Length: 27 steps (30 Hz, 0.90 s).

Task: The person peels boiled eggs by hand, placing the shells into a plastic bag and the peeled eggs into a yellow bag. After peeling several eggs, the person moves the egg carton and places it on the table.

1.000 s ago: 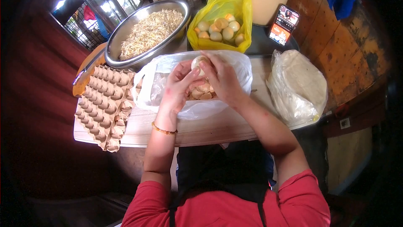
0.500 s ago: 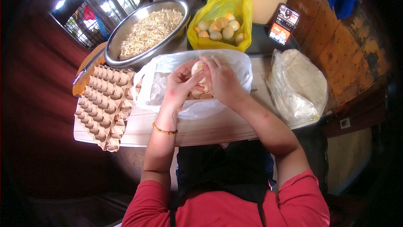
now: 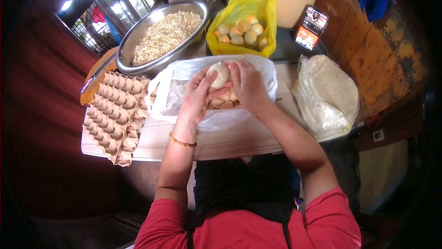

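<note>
A pale egg (image 3: 218, 75), its surface mostly smooth and white, rests in my left hand (image 3: 199, 90), whose fingers and thumb wrap round it. Close against the egg's right side is my right hand (image 3: 248, 85), fingers curled together; anything pinched in them is hidden. Both hands are over an open white plastic bag (image 3: 172, 72). Broken eggshells (image 3: 223, 101) lie in this bag, below the hands.
Several eggs fill a yellow plastic bag (image 3: 251, 0) behind. A steel bowl (image 3: 123, 55) of bean sprouts (image 3: 168, 35) and an egg carton (image 3: 113, 111) are left. Right are a clear bag of pale sheets (image 3: 329, 92) and a propped phone (image 3: 311, 27). A lidded bucket (image 3: 294, 5) stands behind.
The egg has turned and shows more smooth white surface. My right hand has shifted right, off the egg's top, uncovering it and more of the shells below.
</note>
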Motion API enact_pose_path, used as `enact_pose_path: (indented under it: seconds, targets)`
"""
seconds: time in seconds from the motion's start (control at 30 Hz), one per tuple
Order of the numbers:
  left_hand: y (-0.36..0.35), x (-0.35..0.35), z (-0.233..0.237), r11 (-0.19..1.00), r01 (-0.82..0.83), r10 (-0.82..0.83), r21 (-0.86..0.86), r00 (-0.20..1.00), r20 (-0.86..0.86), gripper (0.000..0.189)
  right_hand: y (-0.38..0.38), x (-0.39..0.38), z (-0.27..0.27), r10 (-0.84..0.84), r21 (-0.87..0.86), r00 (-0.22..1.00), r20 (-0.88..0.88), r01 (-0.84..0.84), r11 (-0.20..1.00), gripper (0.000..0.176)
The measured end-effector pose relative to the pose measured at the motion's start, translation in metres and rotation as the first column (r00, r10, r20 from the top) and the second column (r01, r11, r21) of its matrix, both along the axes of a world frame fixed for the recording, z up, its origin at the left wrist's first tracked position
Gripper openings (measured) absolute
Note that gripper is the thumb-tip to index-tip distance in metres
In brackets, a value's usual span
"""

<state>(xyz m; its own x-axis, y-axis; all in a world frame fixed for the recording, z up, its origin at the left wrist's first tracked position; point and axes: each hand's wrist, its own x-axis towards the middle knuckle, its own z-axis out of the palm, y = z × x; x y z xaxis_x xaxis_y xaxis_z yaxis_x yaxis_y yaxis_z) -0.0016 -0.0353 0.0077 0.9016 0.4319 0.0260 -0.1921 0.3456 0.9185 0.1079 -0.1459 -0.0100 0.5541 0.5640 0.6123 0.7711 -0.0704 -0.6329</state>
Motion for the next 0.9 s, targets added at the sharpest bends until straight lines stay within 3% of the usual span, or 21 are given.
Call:
enact_pose_path:
  seconds: [0.03,0.1,0.17,0.27,0.37,0.47,0.53,0.6,0.77,0.9]
  targets:
    - [-0.001,0.000,0.003,0.996,-0.014,0.016,-0.088,1.000,0.027,0.033,0.000,0.002,-0.001,0.032,0.054,0.999,0.025,-0.034,0.998,0.031]
    - [0.002,0.000,-0.003,0.994,-0.044,0.048,-0.100,0.998,0.036,0.032,0.000,0.001,-0.001,0.062,0.108,0.997,0.049,-0.067,0.992,0.034]
    - [0.004,0.002,-0.009,0.991,-0.070,0.075,-0.113,0.996,0.046,0.031,0.001,-0.007,-0.001,0.164,0.096,0.982,-0.097,-0.155,0.983,0.043]
    - [0.002,0.003,-0.010,0.994,-0.092,0.094,-0.052,0.995,0.041,0.030,0.005,-0.007,-0.006,0.137,0.066,0.985,-0.100,-0.131,0.989,0.050]
    - [0.000,0.004,-0.009,0.986,-0.044,0.058,-0.160,0.995,0.086,0.029,0.007,-0.004,-0.007,0.150,0.114,0.969,-0.196,-0.129,0.985,0.053]
    - [-0.002,0.003,-0.011,0.995,-0.060,0.068,-0.077,0.992,0.108,0.027,0.005,-0.002,-0.007,0.209,0.100,0.926,-0.315,-0.186,0.977,0.052]
    - [-0.002,0.003,-0.009,0.990,-0.076,0.065,0.115,0.993,0.096,0.028,0.002,-0.004,-0.001,0.237,0.112,0.911,-0.337,-0.211,0.971,0.051]
    - [0.001,0.002,-0.008,0.989,-0.059,0.050,0.133,0.996,0.074,0.030,0.001,-0.003,0.000,0.266,0.122,0.896,-0.356,-0.237,0.964,0.051]
    - [0.000,0.003,-0.008,0.986,-0.053,0.043,0.157,0.997,0.065,0.039,0.007,0.004,-0.010,0.152,0.141,0.988,-0.038,-0.146,0.979,0.038]
    - [-0.002,0.003,-0.007,0.984,-0.070,0.063,0.161,0.997,0.045,0.041,0.007,0.002,-0.010,0.062,0.045,0.997,0.039,-0.063,0.997,0.033]
